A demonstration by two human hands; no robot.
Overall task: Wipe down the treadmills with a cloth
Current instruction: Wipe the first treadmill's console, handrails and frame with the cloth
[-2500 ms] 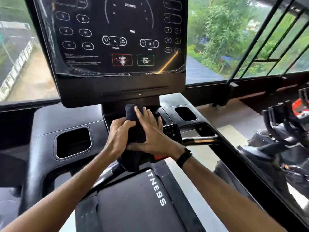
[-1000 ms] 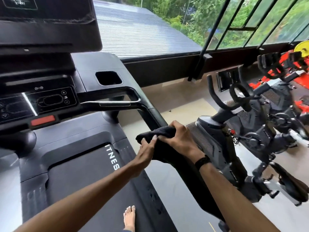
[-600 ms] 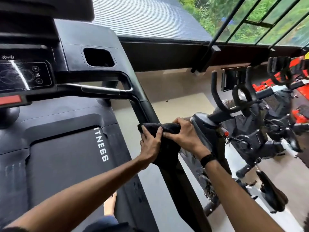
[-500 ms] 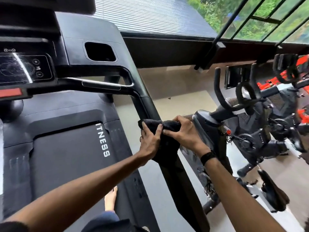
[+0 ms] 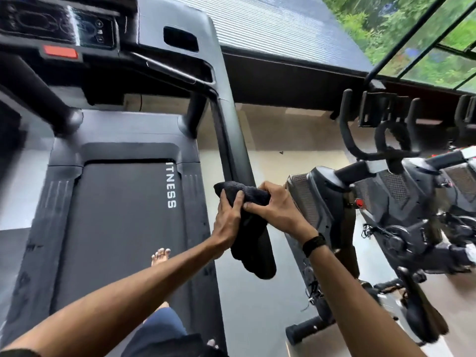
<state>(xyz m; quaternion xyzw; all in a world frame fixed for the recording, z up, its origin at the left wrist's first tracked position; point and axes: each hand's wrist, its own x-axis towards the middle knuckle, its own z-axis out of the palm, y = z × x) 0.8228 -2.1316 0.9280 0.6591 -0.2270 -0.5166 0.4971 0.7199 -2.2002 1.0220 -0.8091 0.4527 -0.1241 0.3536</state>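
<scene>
A black cloth [image 5: 248, 228] is wrapped over the treadmill's right side handrail [image 5: 231, 140], near the rail's rear end. My left hand [image 5: 228, 219] lies against the cloth from the left, fingers pressing its top fold. My right hand [image 5: 275, 208] grips the cloth from the right, thumb pinching it toward the left hand. A long tail of cloth hangs down below both hands. The treadmill belt [image 5: 116, 228], marked "ITNESS", runs below on the left. The console controls [image 5: 77, 29] and a red stop button [image 5: 60, 52] sit at the top left.
A black exercise bike [image 5: 386, 202] stands close to the right of the rail, its handlebars [image 5: 373, 140] raised. My bare foot [image 5: 160, 256] is on the belt. A cup holder [image 5: 180, 38] sits in the console's right wing. Windows and greenery fill the top right.
I turned from the console to the right handrail. Both hands carried the cloth down the rail toward its rear end, and the view now tilts further downward.
</scene>
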